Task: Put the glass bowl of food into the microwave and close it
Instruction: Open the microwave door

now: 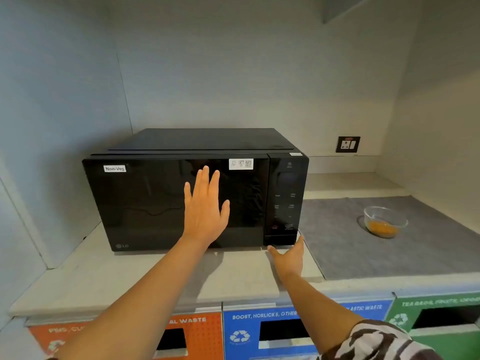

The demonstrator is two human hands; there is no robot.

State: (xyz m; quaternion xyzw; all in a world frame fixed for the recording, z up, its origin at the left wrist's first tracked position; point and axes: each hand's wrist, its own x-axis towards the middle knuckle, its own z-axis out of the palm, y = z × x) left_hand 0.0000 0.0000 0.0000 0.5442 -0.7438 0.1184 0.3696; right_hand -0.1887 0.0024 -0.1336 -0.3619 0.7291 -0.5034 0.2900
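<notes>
Pale walls close a recess around a light stone counter (109, 276), with a wall socket (348, 144) at the back right. On the counter's left half stands a black microwave (145, 203), its door shut, labelled "Non-Veg" at the top left corner of the door; its control panel (284, 201) runs down the right side. A grey mat (345, 253) covers the counter's right half, just beside the microwave. On the mat, toward its back right corner and well apart from the microwave, sits the bowl (385, 221): clear glass, round, upright, holding a small heap of orange-yellow food (384, 227) at the bottom and otherwise unfilled. The left hand (205, 206) lies flat against the middle of the door, fingers spread and empty. The right hand (288, 255) is at the microwave's lower right corner, below the panel, thumb and fingers apart and holding nothing; whether it touches the casing cannot be told. Bare mat lies between the bowl and the microwave, and bare counter runs along the front edge. Below the front edge are bins (249, 333) with slots, orange, blue and green, what they hold hidden.
</notes>
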